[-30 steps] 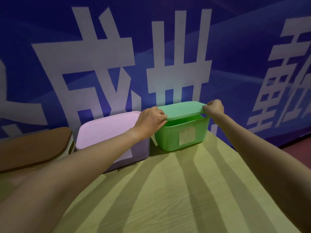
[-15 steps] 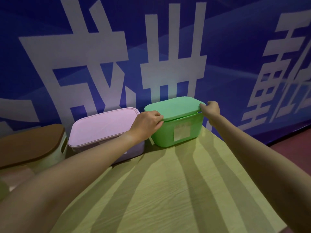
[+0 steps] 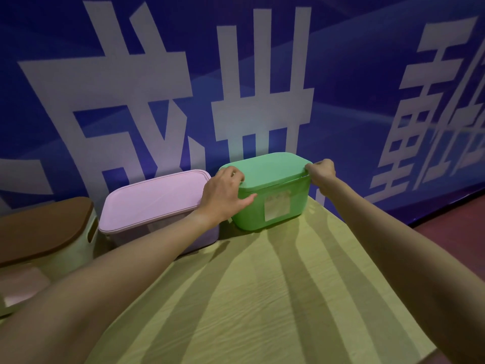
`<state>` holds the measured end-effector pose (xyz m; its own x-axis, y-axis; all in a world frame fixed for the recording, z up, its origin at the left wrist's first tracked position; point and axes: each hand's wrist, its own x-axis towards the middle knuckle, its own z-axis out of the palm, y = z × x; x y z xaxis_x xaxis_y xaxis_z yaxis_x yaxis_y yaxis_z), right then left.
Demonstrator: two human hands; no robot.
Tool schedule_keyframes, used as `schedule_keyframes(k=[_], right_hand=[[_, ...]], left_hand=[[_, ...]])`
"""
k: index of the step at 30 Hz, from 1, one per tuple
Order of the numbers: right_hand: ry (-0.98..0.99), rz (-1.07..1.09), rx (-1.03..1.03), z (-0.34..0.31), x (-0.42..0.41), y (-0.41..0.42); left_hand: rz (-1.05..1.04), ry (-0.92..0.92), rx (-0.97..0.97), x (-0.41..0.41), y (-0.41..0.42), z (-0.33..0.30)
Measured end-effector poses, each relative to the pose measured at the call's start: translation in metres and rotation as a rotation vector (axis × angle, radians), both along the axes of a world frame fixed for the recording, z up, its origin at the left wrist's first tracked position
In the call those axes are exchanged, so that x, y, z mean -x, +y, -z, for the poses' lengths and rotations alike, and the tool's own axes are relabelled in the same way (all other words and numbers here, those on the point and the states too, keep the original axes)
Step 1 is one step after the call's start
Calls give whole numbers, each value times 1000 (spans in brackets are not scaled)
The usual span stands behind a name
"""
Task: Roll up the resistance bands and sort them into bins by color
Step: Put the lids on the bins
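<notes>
Head view: 3 bins stand in a row at the far edge of the desk point(image 3: 262, 298), against a blue banner point(image 3: 367, 74) with large white characters. The green bin point(image 3: 273, 206) is on the right, with a pale label on its front, and its green lid point(image 3: 267, 168) sits on top. The left hand point(image 3: 223, 197) grips the lid's left end, fingers curled over the edge and thumb along the bin's front. The right hand point(image 3: 321, 173) pinches the lid's right end. Just left of it is the pink bin point(image 3: 162, 206), lid on. Further left is a cream bin point(image 3: 76, 245) with a brown lid point(image 3: 42, 224). All 3 lids hide the contents, so no bands can be seen.
</notes>
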<state>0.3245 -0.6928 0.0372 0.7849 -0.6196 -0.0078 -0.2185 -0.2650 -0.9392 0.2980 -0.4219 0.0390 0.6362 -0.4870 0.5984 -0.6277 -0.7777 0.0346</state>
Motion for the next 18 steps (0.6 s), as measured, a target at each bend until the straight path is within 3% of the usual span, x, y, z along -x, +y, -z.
schedule_keyframes(k=[4, 6, 15, 18], right_hand=[[-10, -8, -2, -6, -1, 1], [-11, -25, -2, -5, -2, 2], [-95, 31, -9, 2, 3, 2], [-84, 63, -6, 2, 5, 3]], left_hand=[[-59, 291, -44, -7, -6, -3], [-32, 351, -40, -8, -7, -2], [-6, 346, -98, -2, -6, -7], [-51, 256, -279, 0, -8, -7]])
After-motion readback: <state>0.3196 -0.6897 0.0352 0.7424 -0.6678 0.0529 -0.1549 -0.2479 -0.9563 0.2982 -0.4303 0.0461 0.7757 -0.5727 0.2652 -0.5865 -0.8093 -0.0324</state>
